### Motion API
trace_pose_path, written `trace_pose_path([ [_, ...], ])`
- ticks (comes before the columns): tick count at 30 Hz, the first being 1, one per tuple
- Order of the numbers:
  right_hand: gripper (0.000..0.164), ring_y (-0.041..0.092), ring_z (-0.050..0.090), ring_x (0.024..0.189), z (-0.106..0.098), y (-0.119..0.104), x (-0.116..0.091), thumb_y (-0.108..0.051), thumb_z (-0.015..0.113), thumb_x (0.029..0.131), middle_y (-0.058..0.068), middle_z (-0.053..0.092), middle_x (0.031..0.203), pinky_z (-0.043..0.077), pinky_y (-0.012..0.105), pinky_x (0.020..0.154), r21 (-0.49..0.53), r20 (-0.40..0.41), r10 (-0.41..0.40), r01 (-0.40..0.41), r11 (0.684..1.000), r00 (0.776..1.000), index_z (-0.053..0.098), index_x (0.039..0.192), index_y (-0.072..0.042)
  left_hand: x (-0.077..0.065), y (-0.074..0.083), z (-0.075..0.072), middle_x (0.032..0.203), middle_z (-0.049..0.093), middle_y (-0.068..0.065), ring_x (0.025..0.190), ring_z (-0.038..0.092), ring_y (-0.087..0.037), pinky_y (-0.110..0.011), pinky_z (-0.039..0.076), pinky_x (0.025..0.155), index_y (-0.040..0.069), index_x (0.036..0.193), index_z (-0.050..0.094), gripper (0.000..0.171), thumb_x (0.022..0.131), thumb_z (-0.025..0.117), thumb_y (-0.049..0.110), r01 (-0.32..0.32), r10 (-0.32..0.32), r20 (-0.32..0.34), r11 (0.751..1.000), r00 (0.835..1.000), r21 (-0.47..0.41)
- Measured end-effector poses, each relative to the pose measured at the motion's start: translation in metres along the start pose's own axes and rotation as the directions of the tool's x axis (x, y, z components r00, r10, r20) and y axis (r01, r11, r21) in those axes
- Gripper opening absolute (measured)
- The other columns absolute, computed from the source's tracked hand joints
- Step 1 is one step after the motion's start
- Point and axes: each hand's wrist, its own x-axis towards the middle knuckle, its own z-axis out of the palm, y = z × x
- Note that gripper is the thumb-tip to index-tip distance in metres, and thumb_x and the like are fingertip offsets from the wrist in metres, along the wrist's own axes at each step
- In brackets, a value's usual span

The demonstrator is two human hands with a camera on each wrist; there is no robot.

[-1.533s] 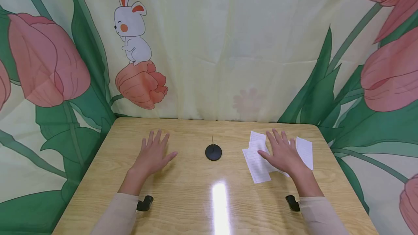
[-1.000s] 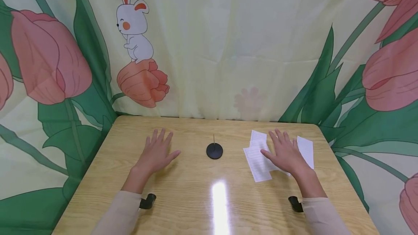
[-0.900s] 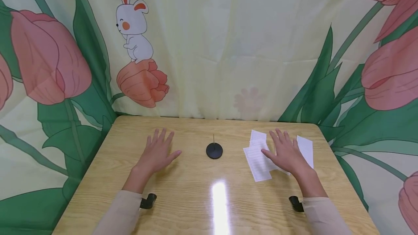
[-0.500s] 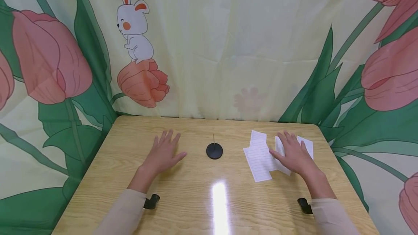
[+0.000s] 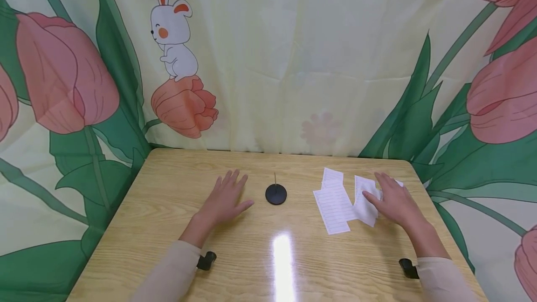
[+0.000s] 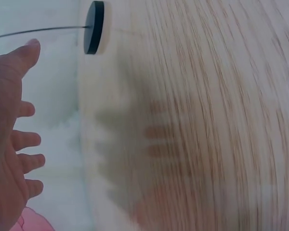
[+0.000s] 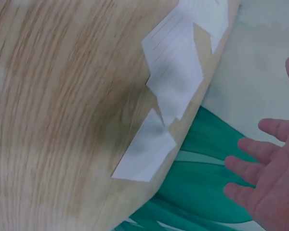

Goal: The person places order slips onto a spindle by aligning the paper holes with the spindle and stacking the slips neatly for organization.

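Observation:
A round black base with a thin upright spike, like a bill spike (image 5: 275, 195), stands on the wooden table near its middle. To the left of it my left hand (image 5: 224, 202) hovers over the wood, fingers spread and nothing held. In the left wrist view the thumb overlaps the line of the spike (image 6: 43, 30). Several white lined paper slips (image 5: 333, 206) lie overlapping at the right. Over the rightmost slips hovers my right hand (image 5: 394, 202), fingers extended, holding nothing; it hides part of them in the head view. The right wrist view shows a separate slip (image 7: 144, 149) lying flat.
The light wooden table (image 5: 235, 255) ends at a curtain (image 5: 260, 59) printed with tulips and a rabbit. A bright light reflection (image 5: 284, 264) lies on the table's front middle. Small black wrist cameras (image 5: 207, 261) sit at both sleeves.
Both hands have drifted to the right, the left one closer to the spike, the right one across the slips, uncovering a middle slip. The spike and papers have stayed in place.

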Motion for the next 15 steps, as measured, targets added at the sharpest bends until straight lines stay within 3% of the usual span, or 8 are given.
trace_pose_path([
  [6,0.093,0.062,0.029,0.141,0.001,0.016,-0.003,-0.058,0.053,0.101,0.041,0.028,0.157,0.027,0.074,0.112,0.02,-0.023,0.028,-0.028,0.999,0.999,0.025,0.157,0.011,0.007,0.008,0.007,0.169,0.023,-0.022,0.158,0.018,-0.042,-0.063,0.017,0.124,0.009,0.161,0.034,0.081,0.1,0.06,0.055,-0.035,0.035,-0.012,0.999,0.999,-0.01],
  [15,0.093,0.064,0.028,0.139,0.007,0.042,-0.006,-0.057,0.046,0.104,0.046,0.027,0.153,0.028,0.075,0.111,0.097,-0.032,0.091,-0.088,0.991,0.995,0.021,0.155,0.017,0.019,0.02,0.014,0.168,0.026,-0.021,0.157,0.022,-0.041,-0.06,0.02,0.125,0.008,0.162,0.031,0.084,0.1,0.058,0.058,-0.078,0.078,-0.021,0.997,0.997,-0.007],
])
